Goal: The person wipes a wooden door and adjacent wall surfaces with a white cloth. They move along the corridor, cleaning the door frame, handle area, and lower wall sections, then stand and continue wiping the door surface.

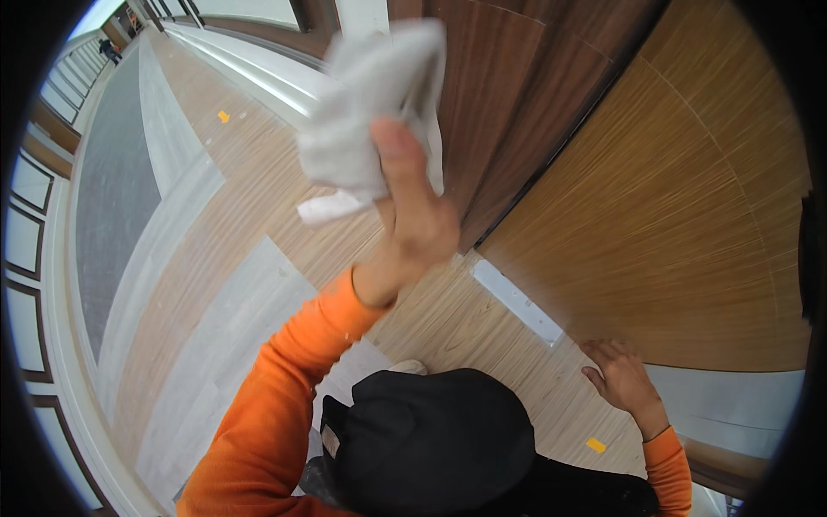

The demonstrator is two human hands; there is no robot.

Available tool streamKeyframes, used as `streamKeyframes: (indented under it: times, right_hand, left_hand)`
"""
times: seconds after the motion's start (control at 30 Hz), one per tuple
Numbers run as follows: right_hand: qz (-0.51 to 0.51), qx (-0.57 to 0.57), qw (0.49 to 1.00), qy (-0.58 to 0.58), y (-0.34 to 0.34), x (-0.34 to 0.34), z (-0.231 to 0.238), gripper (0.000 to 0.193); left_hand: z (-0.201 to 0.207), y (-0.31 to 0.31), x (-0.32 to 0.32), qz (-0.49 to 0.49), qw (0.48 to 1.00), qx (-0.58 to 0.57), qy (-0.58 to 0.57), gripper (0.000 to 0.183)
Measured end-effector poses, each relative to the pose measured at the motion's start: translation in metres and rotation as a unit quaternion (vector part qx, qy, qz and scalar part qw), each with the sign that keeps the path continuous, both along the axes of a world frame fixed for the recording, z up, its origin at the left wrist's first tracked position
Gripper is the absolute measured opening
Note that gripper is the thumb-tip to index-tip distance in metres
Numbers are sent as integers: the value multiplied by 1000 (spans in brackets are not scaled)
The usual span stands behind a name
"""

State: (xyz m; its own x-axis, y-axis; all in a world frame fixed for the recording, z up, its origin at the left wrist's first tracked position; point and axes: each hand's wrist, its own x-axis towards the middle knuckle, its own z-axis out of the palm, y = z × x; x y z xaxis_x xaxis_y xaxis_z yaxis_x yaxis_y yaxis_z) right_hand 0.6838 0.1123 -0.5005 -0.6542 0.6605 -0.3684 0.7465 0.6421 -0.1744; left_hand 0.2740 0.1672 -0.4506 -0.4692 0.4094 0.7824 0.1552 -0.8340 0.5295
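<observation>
My left hand (pixel 413 202), in an orange sleeve, is raised at the upper middle and closed on a crumpled white cloth (pixel 366 129). Motion blurs the cloth, which overlaps the dark brown wooden door frame (pixel 508 103); I cannot tell whether they touch. At the lower right, my right hand (pixel 622 379) has its fingers outstretched and holds nothing. Its fingertips are at the lower edge of the lighter brown wooden door panel (pixel 663 224), but contact is unclear.
A narrow white strip (pixel 517 302) lies on the wood-look floor beside the door. Orange markers (pixel 596 445) dot the floor. A rounded black fabric shape (pixel 431 439) fills the lower middle. A corridor with a grey floor band (pixel 116 189) runs to the far left, where a person (pixel 109 52) is visible.
</observation>
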Motion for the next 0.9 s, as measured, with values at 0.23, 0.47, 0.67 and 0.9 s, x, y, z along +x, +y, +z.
streamKeyframes:
  times: [0.23,0.47,0.67,0.9]
  right_hand:
    - [-17,-109,993,30,-14,20,-45,43]
    - [-30,-152,988,2,-13,16,-48,44]
    - [-45,-156,987,-16,-14,26,-56,46]
    - [-35,-175,984,-18,-7,16,-56,47]
  left_hand:
    - [61,45,-34,151,987,41,36,54]
    - [-22,82,-33,440,832,-11,338,51]
    - [-127,71,5,309,877,-76,359,77]
    - [-379,7,-10,151,833,-392,361,72]
